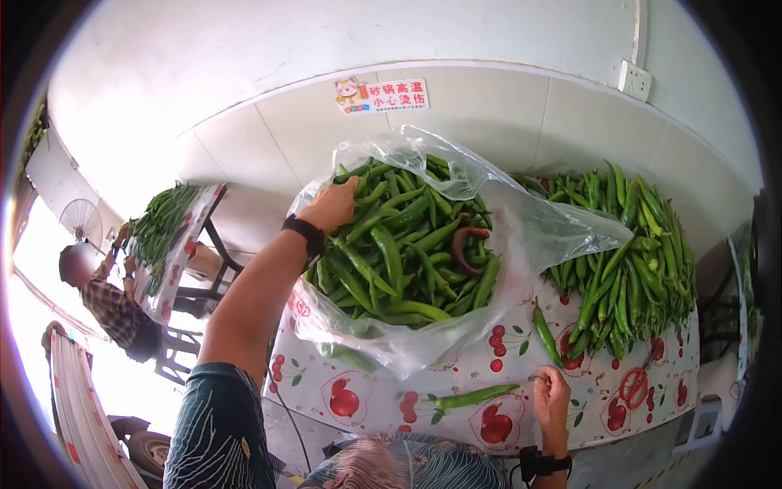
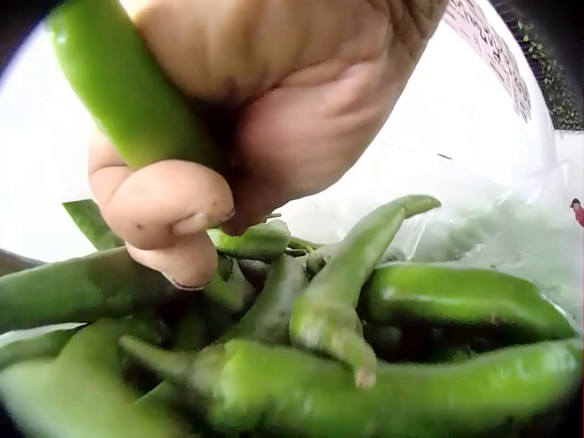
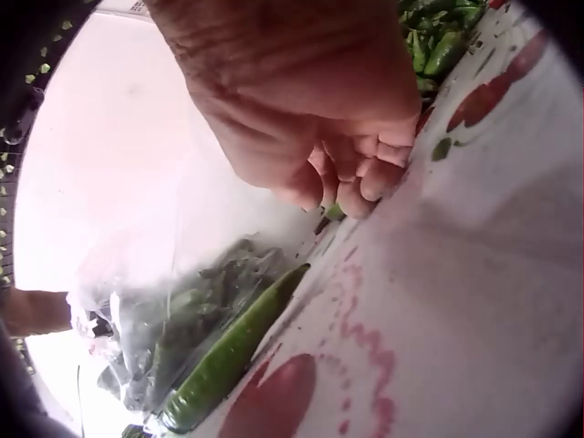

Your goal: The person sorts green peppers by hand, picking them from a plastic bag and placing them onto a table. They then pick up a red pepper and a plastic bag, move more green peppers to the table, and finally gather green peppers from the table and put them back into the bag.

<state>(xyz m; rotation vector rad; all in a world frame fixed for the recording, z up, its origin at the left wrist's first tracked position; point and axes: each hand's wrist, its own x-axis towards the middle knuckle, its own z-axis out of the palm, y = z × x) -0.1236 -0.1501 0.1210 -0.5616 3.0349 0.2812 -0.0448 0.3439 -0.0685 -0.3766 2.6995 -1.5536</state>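
Observation:
My left hand [image 1: 330, 205] reaches into a clear plastic bag [image 1: 521, 236] heaped with long green chili peppers [image 1: 391, 253]. In the left wrist view its curled fingers grip one green chili pepper [image 2: 128, 82] above the pile. My right hand [image 1: 551, 398] is low over the table's front, fingers curled. At its fingertips shows a small green bit with a dark stalk [image 3: 334, 213], mostly hidden by the fingers. One chili pepper [image 1: 546, 332] lies just beyond this hand, and another chili pepper [image 1: 476, 397] lies to its left on the cherry-print tablecloth [image 1: 456, 375].
A large pile of green peppers [image 1: 635, 261] covers the table's right side. Red-handled scissors [image 1: 634, 387] lie near it. One dark reddish pepper [image 1: 464, 248] curls in the bag. At far left, a person [image 1: 114, 301] sits by another table with green produce [image 1: 163, 220].

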